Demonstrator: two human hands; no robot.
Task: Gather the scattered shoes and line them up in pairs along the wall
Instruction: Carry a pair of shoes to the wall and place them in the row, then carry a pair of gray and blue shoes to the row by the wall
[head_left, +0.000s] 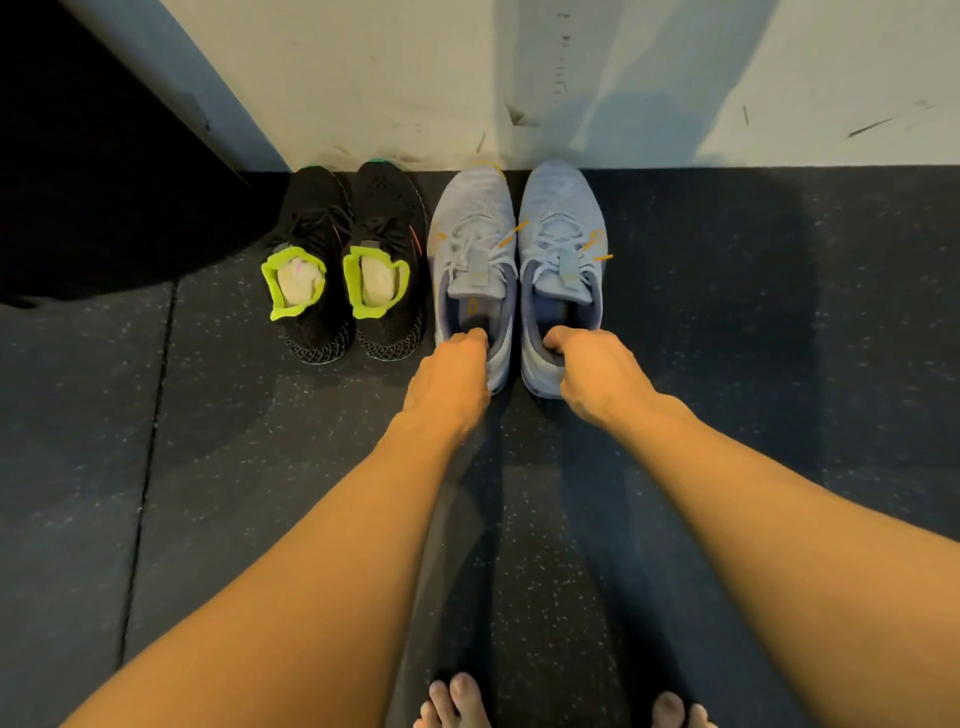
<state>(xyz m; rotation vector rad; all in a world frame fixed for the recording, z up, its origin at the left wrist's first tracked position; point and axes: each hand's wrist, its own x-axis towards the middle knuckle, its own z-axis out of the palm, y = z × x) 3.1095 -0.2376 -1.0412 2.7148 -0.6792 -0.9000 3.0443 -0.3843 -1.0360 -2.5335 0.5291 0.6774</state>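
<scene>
Two light blue sneakers stand side by side with their toes against the white wall (415, 78). My left hand (452, 379) grips the heel collar of the left blue sneaker (470, 228), fingers hooked inside its opening. My right hand (597, 374) grips the heel collar of the right blue sneaker (558, 218) the same way. To their left a pair of black sneakers stands toes to the wall: the left black sneaker (306, 218) and the right black sneaker (387, 208), each with a neon yellow lining and pale stuffing inside.
The floor is dark speckled rubber matting (779, 364) with a seam running down the left. A black object (78, 156) fills the far left corner by the wall. My bare toes (457, 701) show at the bottom edge.
</scene>
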